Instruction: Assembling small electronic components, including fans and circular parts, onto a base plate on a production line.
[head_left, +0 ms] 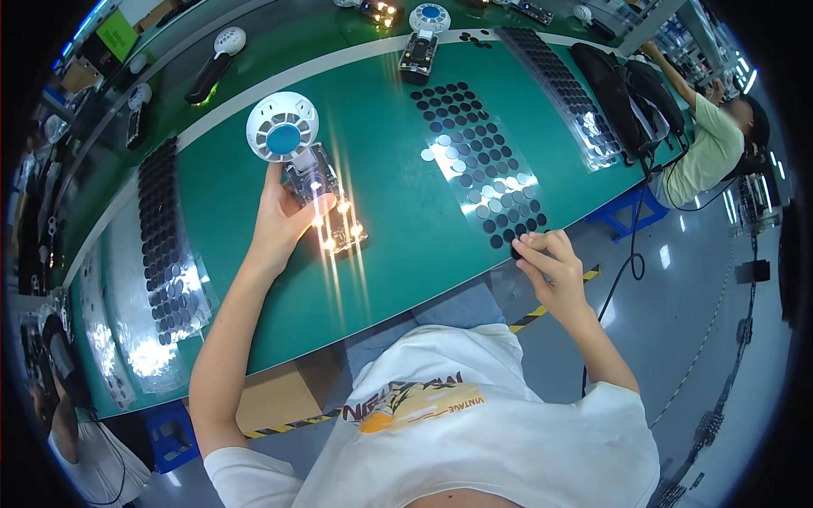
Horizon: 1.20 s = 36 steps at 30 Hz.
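Note:
My left hand (286, 216) grips a device (322, 182) with a white round slotted head, a blue disc at its middle, and an open dark body with several glowing warm lights. The device is held over the green table. At the table's near edge, my right hand (550, 267) pinches a small black round pad (515, 251), partly hidden by the fingertips. Just beyond those fingers lies a clear sheet (461, 182) bearing rows of black round pads, some shining with glare.
More pad sheets lie left (161, 245) and far right (563, 93). Similar devices (419, 55) stand farther back, with one on the green belt (216, 63). Black bags (627, 93) rest at the right end. People sit at both sides, near blue stools (627, 212).

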Tool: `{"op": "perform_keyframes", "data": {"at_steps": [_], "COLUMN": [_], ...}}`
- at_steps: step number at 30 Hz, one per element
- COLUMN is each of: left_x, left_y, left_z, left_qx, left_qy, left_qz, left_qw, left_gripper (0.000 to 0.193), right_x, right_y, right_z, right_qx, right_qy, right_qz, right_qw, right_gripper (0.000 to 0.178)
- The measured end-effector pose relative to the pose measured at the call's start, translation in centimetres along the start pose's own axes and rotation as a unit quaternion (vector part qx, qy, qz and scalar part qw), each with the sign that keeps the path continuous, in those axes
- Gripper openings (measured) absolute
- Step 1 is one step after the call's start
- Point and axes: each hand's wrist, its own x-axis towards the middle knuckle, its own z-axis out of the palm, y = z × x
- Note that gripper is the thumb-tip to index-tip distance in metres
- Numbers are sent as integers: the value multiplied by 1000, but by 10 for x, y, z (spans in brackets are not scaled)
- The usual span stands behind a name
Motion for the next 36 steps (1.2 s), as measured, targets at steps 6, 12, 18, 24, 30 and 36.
{"op": "perform_keyframes", "data": {"at_steps": [6,12,18,24,30,36], "left_x": [1,3,3,-2,1,2], "left_y": [4,0,-5,-4,-5,-4], "left_z": [3,0,-2,0,1,-2], "left_qx": [-11,-21,-13,-27,-16,-13], "left_qy": [-8,-24,-54,-60,-60,-58], "left_qz": [-1,7,40,44,45,46], "left_qw": [1000,999,998,997,997,997], "left_gripper": [75,81,87,86,82,79], "right_x": [5,11,75,162,184,189], "right_y": [-1,-9,-37,-74,-88,-91], "right_z": [0,-10,-11,51,86,87], "right_qx": [3,33,84,219,198,173], "right_qy": [-6,-25,-71,-126,-133,-162], "right_qz": [24,26,48,-69,-131,-142], "right_qw": [1000,999,993,965,962,961], "right_gripper": [22,20,15,10,11,11]}}
